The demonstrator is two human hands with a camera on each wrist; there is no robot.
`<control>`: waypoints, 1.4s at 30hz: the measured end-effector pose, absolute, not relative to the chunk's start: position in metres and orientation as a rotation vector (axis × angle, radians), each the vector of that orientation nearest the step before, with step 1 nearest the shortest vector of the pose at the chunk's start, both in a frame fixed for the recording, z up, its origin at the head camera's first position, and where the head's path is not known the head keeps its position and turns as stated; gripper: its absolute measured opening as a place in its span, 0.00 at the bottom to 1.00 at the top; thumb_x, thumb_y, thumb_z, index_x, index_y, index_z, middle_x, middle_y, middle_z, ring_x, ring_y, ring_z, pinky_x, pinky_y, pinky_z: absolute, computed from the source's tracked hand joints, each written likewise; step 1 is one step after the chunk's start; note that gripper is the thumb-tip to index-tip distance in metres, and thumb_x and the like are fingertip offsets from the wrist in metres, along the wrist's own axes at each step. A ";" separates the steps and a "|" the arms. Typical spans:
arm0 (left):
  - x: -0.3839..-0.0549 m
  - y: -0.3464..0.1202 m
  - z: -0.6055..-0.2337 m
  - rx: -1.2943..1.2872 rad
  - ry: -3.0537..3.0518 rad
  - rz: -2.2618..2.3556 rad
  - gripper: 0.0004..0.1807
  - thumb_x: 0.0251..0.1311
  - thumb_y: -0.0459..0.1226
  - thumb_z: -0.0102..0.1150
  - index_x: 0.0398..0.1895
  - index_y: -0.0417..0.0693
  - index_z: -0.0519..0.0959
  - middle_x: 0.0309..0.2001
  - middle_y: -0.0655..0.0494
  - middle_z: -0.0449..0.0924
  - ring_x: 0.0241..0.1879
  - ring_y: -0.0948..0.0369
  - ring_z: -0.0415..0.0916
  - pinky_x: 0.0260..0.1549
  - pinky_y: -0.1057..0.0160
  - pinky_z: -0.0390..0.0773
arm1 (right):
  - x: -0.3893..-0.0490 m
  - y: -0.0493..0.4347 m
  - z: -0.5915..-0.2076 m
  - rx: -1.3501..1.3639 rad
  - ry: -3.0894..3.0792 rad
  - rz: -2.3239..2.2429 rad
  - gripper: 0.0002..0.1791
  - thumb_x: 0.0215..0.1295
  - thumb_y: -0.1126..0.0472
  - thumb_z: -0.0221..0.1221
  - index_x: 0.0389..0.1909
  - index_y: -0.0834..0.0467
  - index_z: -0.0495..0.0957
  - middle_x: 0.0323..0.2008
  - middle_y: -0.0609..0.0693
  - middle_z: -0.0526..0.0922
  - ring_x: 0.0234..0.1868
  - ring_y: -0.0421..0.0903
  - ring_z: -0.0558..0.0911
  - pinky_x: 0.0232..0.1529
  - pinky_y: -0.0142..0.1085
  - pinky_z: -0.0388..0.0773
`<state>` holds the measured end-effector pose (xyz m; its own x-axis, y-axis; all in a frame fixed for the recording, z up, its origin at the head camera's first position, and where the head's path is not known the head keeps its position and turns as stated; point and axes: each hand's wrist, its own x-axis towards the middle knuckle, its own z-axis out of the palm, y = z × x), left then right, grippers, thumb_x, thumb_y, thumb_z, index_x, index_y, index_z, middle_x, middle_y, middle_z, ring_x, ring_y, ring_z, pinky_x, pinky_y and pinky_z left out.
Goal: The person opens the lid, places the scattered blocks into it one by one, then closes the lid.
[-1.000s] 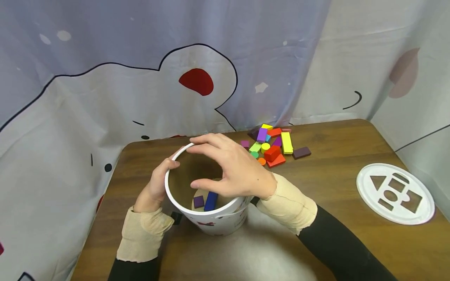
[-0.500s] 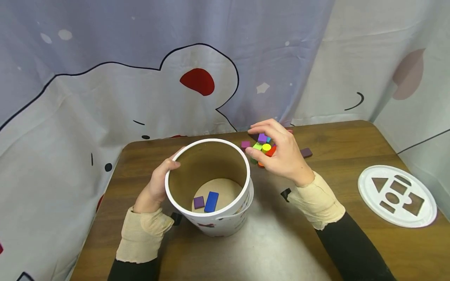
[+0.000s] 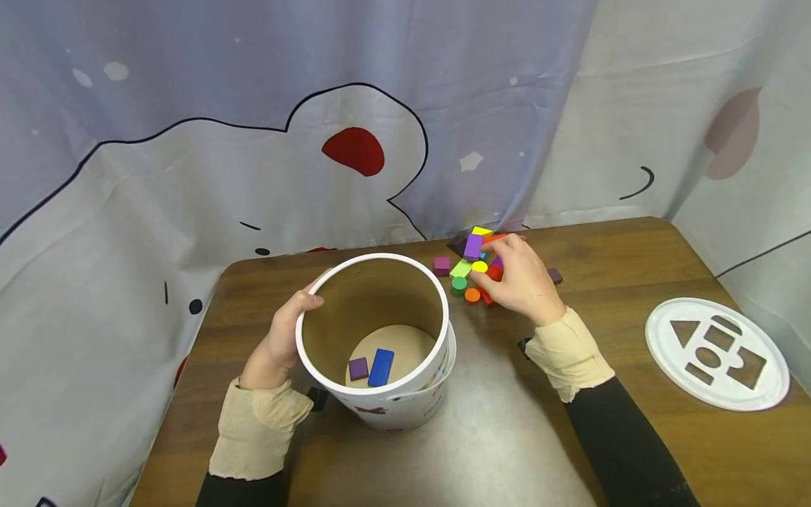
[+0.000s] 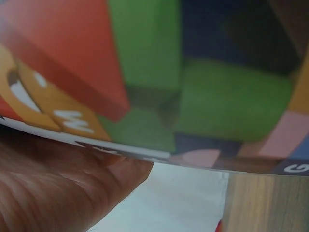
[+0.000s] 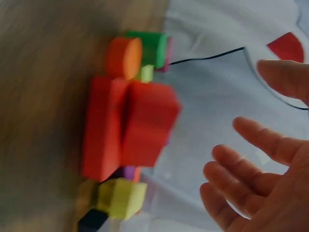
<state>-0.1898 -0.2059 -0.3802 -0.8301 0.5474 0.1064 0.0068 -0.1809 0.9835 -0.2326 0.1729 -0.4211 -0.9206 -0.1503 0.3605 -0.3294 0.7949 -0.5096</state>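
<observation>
My left hand (image 3: 281, 338) grips a white bucket (image 3: 395, 412) at its left side, thumb over the rim and fingers behind the wall. The left wrist view shows the palm (image 4: 63, 179) against the printed bucket wall (image 4: 149, 58). Inside, a purple square block (image 3: 357, 368) and a blue rectangular block (image 3: 381, 367) lie on the bottom. My right hand (image 3: 522, 282) reaches over a pile of coloured blocks, partly covering the red ones. In the right wrist view its fingers are spread with nothing between them, beside a red block (image 5: 149, 123).
A purple block (image 3: 472, 247), a green cylinder (image 3: 459, 286) and an orange cylinder (image 3: 472, 296) are among the pile at the table's back. A white lid (image 3: 671, 373) with shaped holes lies at the right. A printed curtain (image 3: 253, 183) hangs behind the wooden table (image 3: 608, 296).
My right hand has moved from over the bucket's mouth rightward to the block pile, then lower among the blocks. The left hand and bucket have stayed in place.
</observation>
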 end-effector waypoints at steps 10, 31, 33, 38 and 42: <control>-0.190 -0.206 -0.380 0.622 1.744 2.055 0.29 0.65 0.35 0.29 0.70 0.46 0.63 0.63 0.55 0.74 0.65 0.57 0.70 0.66 0.59 0.70 | -0.238 0.177 -0.446 0.316 -2.871 0.590 0.26 0.59 0.49 0.70 0.52 0.63 0.81 0.50 0.63 0.80 0.44 0.62 0.80 0.47 0.54 0.78; -0.189 -0.204 -0.378 0.590 1.805 2.043 0.30 0.66 0.37 0.30 0.72 0.43 0.62 0.63 0.58 0.74 0.65 0.57 0.70 0.66 0.59 0.70 | -0.235 0.174 -0.448 0.186 -2.973 0.566 0.26 0.51 0.52 0.73 0.47 0.62 0.79 0.40 0.60 0.79 0.38 0.59 0.79 0.43 0.50 0.78; -0.188 -0.204 -0.378 0.588 1.798 2.049 0.30 0.67 0.37 0.29 0.72 0.45 0.63 0.63 0.59 0.75 0.65 0.57 0.71 0.66 0.59 0.71 | -0.233 0.174 -0.440 0.191 -2.946 0.600 0.24 0.51 0.52 0.72 0.46 0.61 0.80 0.40 0.59 0.79 0.38 0.58 0.79 0.42 0.49 0.78; -0.188 -0.204 -0.377 0.571 1.791 2.056 0.30 0.66 0.36 0.29 0.72 0.43 0.62 0.62 0.59 0.76 0.64 0.58 0.72 0.65 0.58 0.71 | -0.220 0.170 -0.411 0.215 -2.792 0.779 0.23 0.53 0.52 0.68 0.47 0.59 0.81 0.41 0.56 0.79 0.38 0.54 0.79 0.41 0.46 0.75; -0.189 -0.203 -0.376 0.565 1.792 2.047 0.33 0.66 0.36 0.29 0.76 0.36 0.56 0.63 0.59 0.74 0.66 0.58 0.70 0.66 0.58 0.70 | -0.206 0.162 -0.385 0.267 -2.599 0.925 0.19 0.52 0.55 0.68 0.46 0.56 0.82 0.40 0.52 0.80 0.37 0.48 0.78 0.39 0.41 0.73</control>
